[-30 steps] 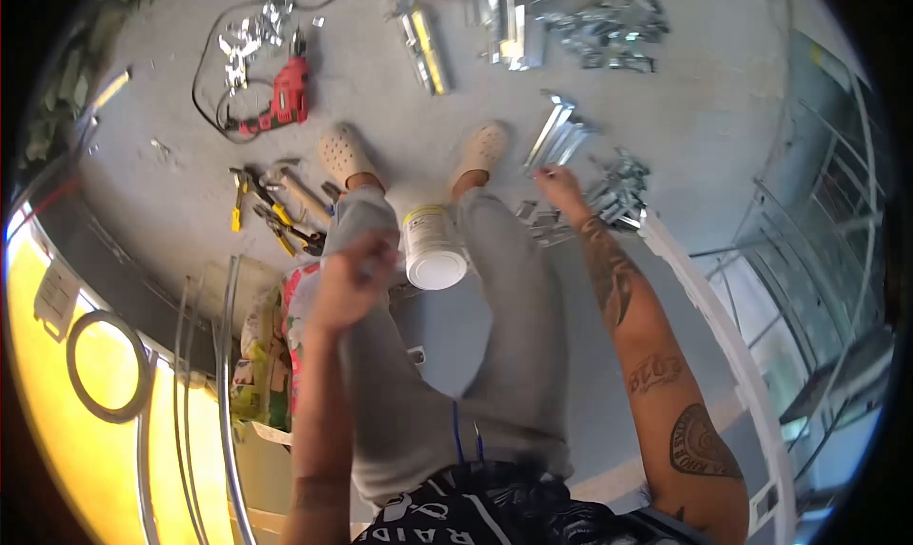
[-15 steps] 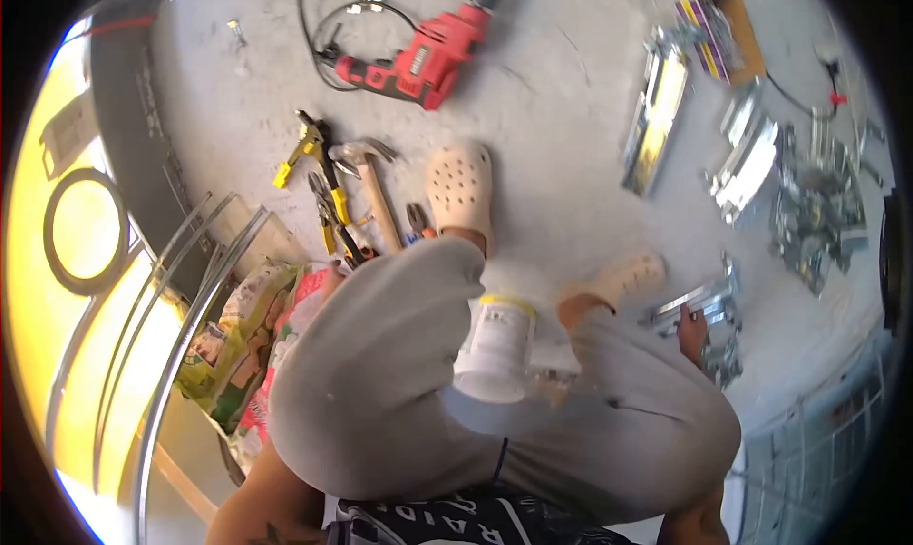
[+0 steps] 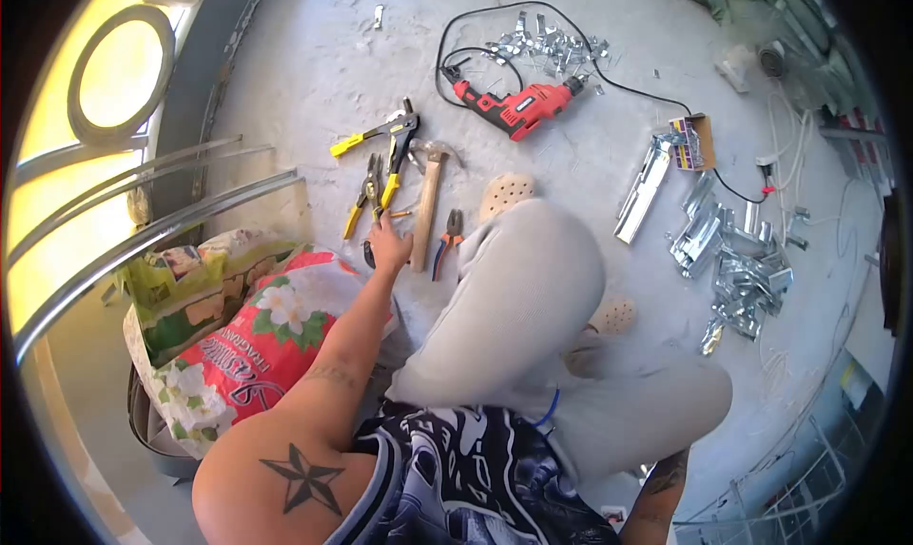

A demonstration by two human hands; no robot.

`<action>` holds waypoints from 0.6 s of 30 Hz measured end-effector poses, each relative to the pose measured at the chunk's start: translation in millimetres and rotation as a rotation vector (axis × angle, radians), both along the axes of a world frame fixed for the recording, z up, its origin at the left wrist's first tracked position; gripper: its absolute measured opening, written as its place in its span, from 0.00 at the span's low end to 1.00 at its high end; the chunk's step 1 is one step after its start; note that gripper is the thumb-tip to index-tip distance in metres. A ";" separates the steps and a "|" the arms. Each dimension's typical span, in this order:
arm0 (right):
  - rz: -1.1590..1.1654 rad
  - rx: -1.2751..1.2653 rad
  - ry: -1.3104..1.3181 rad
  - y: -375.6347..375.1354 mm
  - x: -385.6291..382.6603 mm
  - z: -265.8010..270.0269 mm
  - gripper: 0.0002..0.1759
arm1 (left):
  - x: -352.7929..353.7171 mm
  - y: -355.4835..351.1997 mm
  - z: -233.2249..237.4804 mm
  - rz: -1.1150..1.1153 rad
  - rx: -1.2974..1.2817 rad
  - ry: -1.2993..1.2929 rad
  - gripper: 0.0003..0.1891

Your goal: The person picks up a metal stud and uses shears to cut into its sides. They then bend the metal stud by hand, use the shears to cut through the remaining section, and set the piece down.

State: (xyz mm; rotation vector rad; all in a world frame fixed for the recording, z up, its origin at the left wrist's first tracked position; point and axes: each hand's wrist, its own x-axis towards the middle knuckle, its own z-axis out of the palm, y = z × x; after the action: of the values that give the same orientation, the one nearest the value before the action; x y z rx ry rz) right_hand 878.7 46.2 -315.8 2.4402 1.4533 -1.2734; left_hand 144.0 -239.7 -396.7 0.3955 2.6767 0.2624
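My left hand (image 3: 391,246) reaches down to the floor, its fingers closed round a handle of yellow-and-black snips (image 3: 355,218). Just above lies a black-and-yellow riveter-like tool (image 3: 392,144). A claw hammer (image 3: 427,207) with a wooden handle lies to the right of the hand, and pliers (image 3: 448,244) with blue-and-orange handles rest beyond it. My right forearm shows at the bottom right beside my thigh; the right hand itself is out of sight.
A red drill (image 3: 523,107) with a black cable lies ahead near scattered metal clips (image 3: 542,43). Metal strips (image 3: 647,188), a small box (image 3: 692,144) and a metal pile (image 3: 751,279) are at right. Bags (image 3: 271,340) and curved metal rails (image 3: 143,236) are at left.
My left hand has come into view at the tools. My right hand has left the metal pieces and gone from sight. The white tub between my legs no longer shows. The view has shifted.
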 end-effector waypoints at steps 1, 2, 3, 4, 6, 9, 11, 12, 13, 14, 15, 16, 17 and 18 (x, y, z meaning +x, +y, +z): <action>-0.024 0.051 0.021 -3.3 9.7 17.2 0.17 | -1.6 -10.4 4.9 0.029 0.024 -0.020 0.39; -0.044 0.110 0.046 -5.2 17.8 31.7 0.17 | -4.5 -11.9 13.5 0.062 0.032 -0.055 0.36; -0.058 0.180 0.080 -5.9 32.8 48.9 0.17 | -9.8 -16.0 10.3 0.057 0.068 -0.044 0.36; -0.063 0.258 0.120 -6.4 47.4 67.5 0.17 | -13.3 -25.9 -0.6 0.068 0.083 -0.054 0.36; -0.043 0.416 0.222 2.4 80.0 96.9 0.18 | -17.8 -28.1 4.7 0.085 -0.033 0.031 0.40; -0.304 0.528 0.294 -1.5 30.1 187.5 0.21 | -54.8 -27.0 1.0 0.168 -0.214 -0.060 0.59; -0.117 0.673 0.100 1.7 22.6 244.7 0.26 | -78.6 -37.7 -6.5 0.195 -0.325 -0.233 0.72; -0.068 0.665 -0.081 13.1 45.4 265.3 0.28 | -97.2 -51.3 -40.3 0.138 -0.314 -0.270 0.70; -0.144 0.673 0.032 12.3 14.8 303.9 0.27 | -92.2 -47.1 -24.7 0.127 -0.278 -0.259 0.68; -0.184 0.730 0.098 14.2 -21.1 337.6 0.31 | -96.2 -43.6 -13.3 0.097 -0.259 -0.394 0.66; -0.091 0.809 0.144 29.6 -24.7 354.3 0.39 | -103.3 -55.3 -45.5 0.034 -0.188 -0.271 0.65; -0.174 0.880 0.153 25.5 -67.0 377.7 0.45 | -99.6 -57.0 -44.5 -0.025 -0.221 -0.144 0.66; -0.059 0.972 0.091 19.7 -106.0 402.2 0.48 | -110.8 -65.8 -72.5 -0.131 -0.230 -0.090 0.62; -0.023 1.030 -0.179 39.1 -86.2 401.5 0.51 | -111.2 -57.1 -30.5 -0.147 -0.245 -0.378 0.54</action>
State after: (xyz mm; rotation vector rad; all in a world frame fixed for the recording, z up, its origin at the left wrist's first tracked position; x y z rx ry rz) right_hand 792.4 85.3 85.7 2.9561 2.4247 -0.2351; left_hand 32.8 -296.8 -427.2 0.4157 2.2620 -0.0345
